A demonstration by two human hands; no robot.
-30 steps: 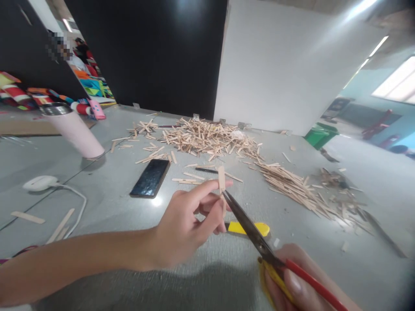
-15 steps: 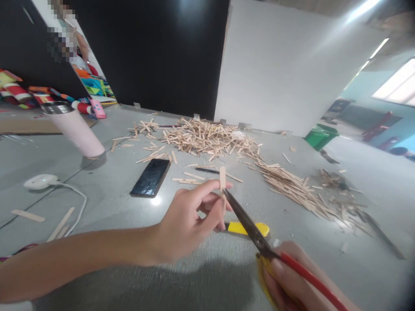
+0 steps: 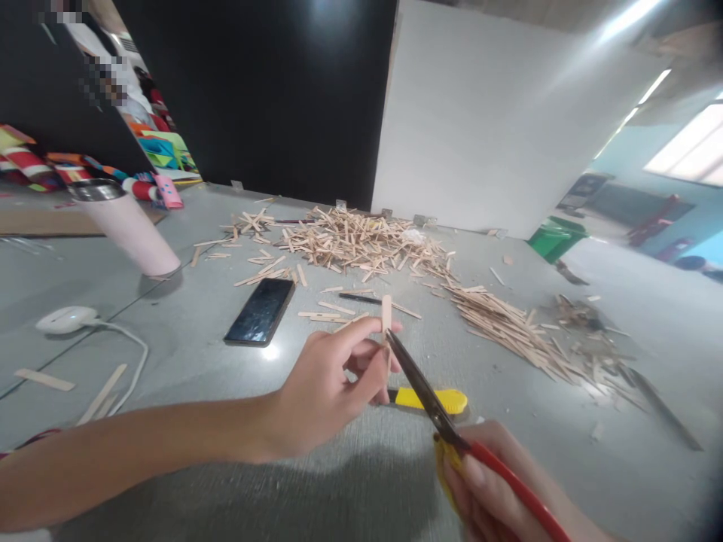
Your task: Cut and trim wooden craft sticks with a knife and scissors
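Observation:
Pinched upright between the fingers of my left hand [image 3: 330, 373] is a flat wooden craft stick [image 3: 386, 312]. My right hand [image 3: 502, 478] is closed around the red handle of a pair of scissors [image 3: 421, 384]; something yellow is wrapped near the lower handle. The blade tips meet the stick just above my left thumb. Under the blades lies a yellow utility knife [image 3: 432, 400], partly hidden by the scissors and my left fingers. Beyond my left hand are a dark pen [image 3: 360, 298] and a few loose sticks [image 3: 324, 316].
A large heap of sticks [image 3: 355, 241] spreads at the back, with a bundled row [image 3: 508, 331] to its right. On the left are a phone [image 3: 260, 312], a pink tumbler [image 3: 132, 229] and a white charger [image 3: 68, 320] with a cable. Black and white boards [image 3: 463, 113] stand behind.
The scissors' handles and my right hand have shifted slightly left and the blades look closer together. My left hand stays almost still with the stick.

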